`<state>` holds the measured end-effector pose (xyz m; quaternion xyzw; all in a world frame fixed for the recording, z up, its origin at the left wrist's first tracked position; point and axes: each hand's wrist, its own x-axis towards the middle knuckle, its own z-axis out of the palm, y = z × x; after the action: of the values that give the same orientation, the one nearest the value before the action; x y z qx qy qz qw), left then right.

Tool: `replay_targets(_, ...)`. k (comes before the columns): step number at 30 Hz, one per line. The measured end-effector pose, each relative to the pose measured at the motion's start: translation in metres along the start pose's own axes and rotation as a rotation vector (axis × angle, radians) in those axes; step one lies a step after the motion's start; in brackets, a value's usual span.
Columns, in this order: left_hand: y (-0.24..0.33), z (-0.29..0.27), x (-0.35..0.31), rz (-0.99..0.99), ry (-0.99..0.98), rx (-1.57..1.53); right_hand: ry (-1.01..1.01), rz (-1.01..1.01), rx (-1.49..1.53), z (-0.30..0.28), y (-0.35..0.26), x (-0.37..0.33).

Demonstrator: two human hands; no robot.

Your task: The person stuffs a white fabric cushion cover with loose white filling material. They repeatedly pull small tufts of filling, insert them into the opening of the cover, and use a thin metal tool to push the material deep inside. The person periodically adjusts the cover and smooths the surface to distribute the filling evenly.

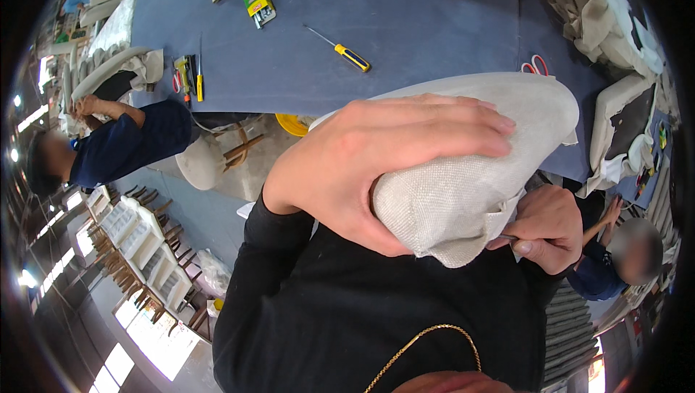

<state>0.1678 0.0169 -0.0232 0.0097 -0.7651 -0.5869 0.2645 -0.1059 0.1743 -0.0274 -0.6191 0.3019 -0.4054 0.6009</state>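
An upholstered pad (441,201) in light beige woven cloth stands tilted against my front, its long far end reaching over the blue table. My left hand (369,158) is wrapped over the near end, thumb below and fingers across the top. Close to the pad's lower right, where a loose fold of cloth (498,216) sticks out, my right hand (546,230) is closed around a thin dark metal tool (509,237). Only a short piece of that tool shows, so its kind is unclear. The pad's underside is hidden.
On the blue table (449,9) lie a yellow-handled screwdriver (351,57), a green-yellow box (258,5), red-handled scissors (536,66) and more tools (190,82) at left. Covered pads (612,129) lie at right. One co-worker (130,132) is at left, another (608,266) at right.
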Motion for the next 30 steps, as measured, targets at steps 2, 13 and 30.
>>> replay_targets(2,0.0,0.001,0.001,0.002,0.01,0.015,0.051,-0.037,0.049,0.003,0.005,0.002)
replay_targets(13,-0.002,0.013,0.0,-0.021,0.074,0.049,-0.018,-0.116,-0.082,0.0,-0.008,0.013)
replay_targets(30,-0.002,0.01,0.004,-0.031,0.077,0.066,0.206,-0.15,-0.161,0.017,-0.001,-0.005)
